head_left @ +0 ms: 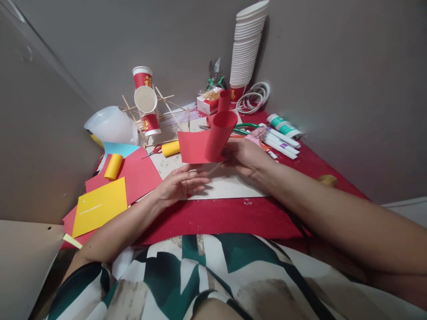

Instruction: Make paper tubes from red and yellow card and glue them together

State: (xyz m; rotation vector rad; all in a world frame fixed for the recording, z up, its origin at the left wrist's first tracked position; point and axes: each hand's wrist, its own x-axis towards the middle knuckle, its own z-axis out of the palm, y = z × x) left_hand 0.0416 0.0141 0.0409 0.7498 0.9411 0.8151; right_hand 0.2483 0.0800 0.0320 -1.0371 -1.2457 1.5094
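Observation:
A sheet of red paper [194, 146] is held up over the middle of the table, its right part curled into an upright tube. My right hand [245, 156] grips the lower right of this tube, with the fingertips partly behind and under it. Just below the paper's bottom edge is my left hand [182, 181], its fingers stretched out and apart; whether they touch the paper I cannot tell. Under both hands lies a white board [230, 186]. Behind the curled sheet stands a narrower red paper roll [224, 100].
Left lie coloured sheets [100, 206], yellow paper rolls [114, 166] and red-handled scissors [155, 151]. Paper cups [151, 123] and thin sticks [170, 111] stand behind. A tall cup stack [247, 49], a coiled white cable [255, 98] and white glue tubes [282, 144] are at right.

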